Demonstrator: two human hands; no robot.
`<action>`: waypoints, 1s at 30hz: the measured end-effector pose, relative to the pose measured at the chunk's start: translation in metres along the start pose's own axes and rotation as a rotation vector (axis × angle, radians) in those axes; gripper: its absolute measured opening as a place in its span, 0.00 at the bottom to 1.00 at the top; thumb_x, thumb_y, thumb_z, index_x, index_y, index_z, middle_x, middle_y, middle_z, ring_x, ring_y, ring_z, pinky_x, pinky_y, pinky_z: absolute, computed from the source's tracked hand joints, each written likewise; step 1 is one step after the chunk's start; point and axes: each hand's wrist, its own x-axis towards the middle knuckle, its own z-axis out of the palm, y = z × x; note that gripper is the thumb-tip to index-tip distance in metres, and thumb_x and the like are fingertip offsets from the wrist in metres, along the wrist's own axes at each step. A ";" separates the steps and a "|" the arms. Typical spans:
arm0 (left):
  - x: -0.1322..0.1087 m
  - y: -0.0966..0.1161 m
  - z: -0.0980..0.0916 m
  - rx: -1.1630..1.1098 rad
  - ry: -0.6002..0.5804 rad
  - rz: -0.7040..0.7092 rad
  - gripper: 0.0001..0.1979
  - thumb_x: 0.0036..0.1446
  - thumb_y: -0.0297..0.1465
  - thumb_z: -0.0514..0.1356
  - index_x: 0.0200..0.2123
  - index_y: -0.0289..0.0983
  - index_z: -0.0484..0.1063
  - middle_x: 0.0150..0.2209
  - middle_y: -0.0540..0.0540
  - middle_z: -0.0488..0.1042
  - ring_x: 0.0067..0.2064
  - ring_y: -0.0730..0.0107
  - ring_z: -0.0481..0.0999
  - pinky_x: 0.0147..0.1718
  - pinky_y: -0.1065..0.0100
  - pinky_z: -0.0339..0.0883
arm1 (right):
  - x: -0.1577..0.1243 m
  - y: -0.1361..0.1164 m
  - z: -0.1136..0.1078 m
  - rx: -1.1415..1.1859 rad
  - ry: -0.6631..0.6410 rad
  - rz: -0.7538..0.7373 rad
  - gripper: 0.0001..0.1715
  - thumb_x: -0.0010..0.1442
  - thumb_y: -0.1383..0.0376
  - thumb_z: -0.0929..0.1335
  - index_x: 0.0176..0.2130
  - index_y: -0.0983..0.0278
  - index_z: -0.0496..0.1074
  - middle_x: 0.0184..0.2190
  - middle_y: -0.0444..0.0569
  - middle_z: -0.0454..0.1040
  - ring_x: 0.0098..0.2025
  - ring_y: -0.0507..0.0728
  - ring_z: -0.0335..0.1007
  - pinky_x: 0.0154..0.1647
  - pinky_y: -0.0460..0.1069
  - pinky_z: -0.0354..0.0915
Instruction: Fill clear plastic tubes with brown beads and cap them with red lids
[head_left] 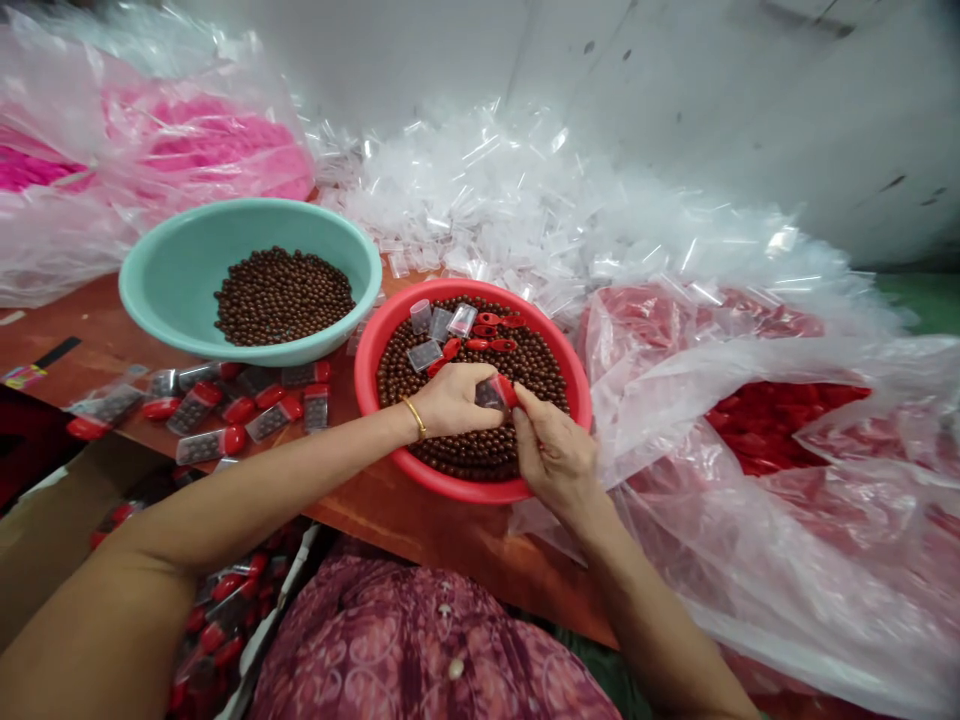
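Over the red basin [365, 375], my left hand [450, 408] grips a small clear container [490, 393] with dark contents and a red cap at its right end. The fingertips of my right hand [556, 445] pinch at that red cap [505, 391]. Brown round beads or balls [472, 455] fill the basin below both hands. On top of them lie several clear empty containers [441, 325] and several red caps [491, 345] with loops.
A teal basin [150, 270] with brown balls stands left. Filled red-capped containers [211, 445] lie before it, more in a box [225, 600] below. Clear containers [510, 190] are heaped behind. Plastic bags hold red pieces [780, 425] at right and pink pieces [217, 150] at left.
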 end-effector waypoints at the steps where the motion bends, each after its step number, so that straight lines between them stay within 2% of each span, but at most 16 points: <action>1: 0.001 0.000 0.001 -0.024 0.014 -0.030 0.07 0.41 0.31 0.58 0.20 0.36 0.61 0.20 0.56 0.60 0.24 0.78 0.59 0.23 0.74 0.52 | 0.000 -0.001 0.003 -0.027 0.028 0.016 0.27 0.61 0.72 0.61 0.58 0.60 0.63 0.35 0.51 0.78 0.34 0.55 0.76 0.36 0.48 0.72; 5: 0.006 0.000 0.003 -0.146 -0.003 -0.102 0.06 0.39 0.29 0.58 0.23 0.36 0.62 0.21 0.56 0.62 0.24 0.78 0.59 0.24 0.74 0.54 | 0.003 0.003 0.003 -0.107 0.092 0.046 0.22 0.60 0.70 0.63 0.54 0.59 0.68 0.35 0.49 0.79 0.33 0.55 0.76 0.37 0.47 0.73; 9: 0.008 0.001 0.001 -0.178 -0.003 -0.060 0.06 0.39 0.29 0.58 0.24 0.35 0.64 0.22 0.55 0.63 0.25 0.78 0.61 0.26 0.73 0.56 | 0.006 0.005 0.000 -0.216 0.170 0.026 0.22 0.59 0.71 0.64 0.52 0.60 0.69 0.35 0.49 0.80 0.32 0.55 0.77 0.36 0.47 0.73; 19: 0.005 -0.003 -0.001 0.017 0.078 -0.046 0.07 0.40 0.30 0.58 0.22 0.36 0.60 0.20 0.55 0.61 0.24 0.77 0.60 0.24 0.72 0.53 | 0.011 0.000 0.009 -0.054 0.066 -0.014 0.26 0.60 0.73 0.63 0.56 0.59 0.65 0.37 0.50 0.79 0.33 0.54 0.76 0.36 0.47 0.73; 25: 0.002 0.000 -0.002 0.118 0.115 -0.033 0.08 0.41 0.30 0.58 0.20 0.37 0.59 0.18 0.55 0.60 0.23 0.77 0.59 0.23 0.73 0.51 | 0.011 -0.007 0.010 0.050 0.041 -0.030 0.26 0.59 0.75 0.63 0.57 0.61 0.65 0.33 0.50 0.78 0.31 0.53 0.75 0.32 0.46 0.71; 28: 0.000 0.003 -0.004 0.216 0.077 -0.037 0.06 0.41 0.31 0.57 0.20 0.36 0.61 0.18 0.54 0.62 0.22 0.76 0.60 0.23 0.73 0.51 | 0.010 -0.003 0.006 0.105 0.019 -0.061 0.24 0.59 0.74 0.63 0.54 0.64 0.67 0.30 0.49 0.77 0.28 0.52 0.74 0.29 0.45 0.70; 30: -0.001 0.005 -0.003 0.301 0.008 -0.046 0.06 0.42 0.33 0.57 0.21 0.36 0.64 0.19 0.52 0.65 0.23 0.74 0.63 0.22 0.72 0.52 | 0.009 0.003 0.001 0.125 -0.023 -0.068 0.18 0.59 0.73 0.64 0.48 0.64 0.71 0.25 0.46 0.76 0.24 0.50 0.71 0.25 0.44 0.67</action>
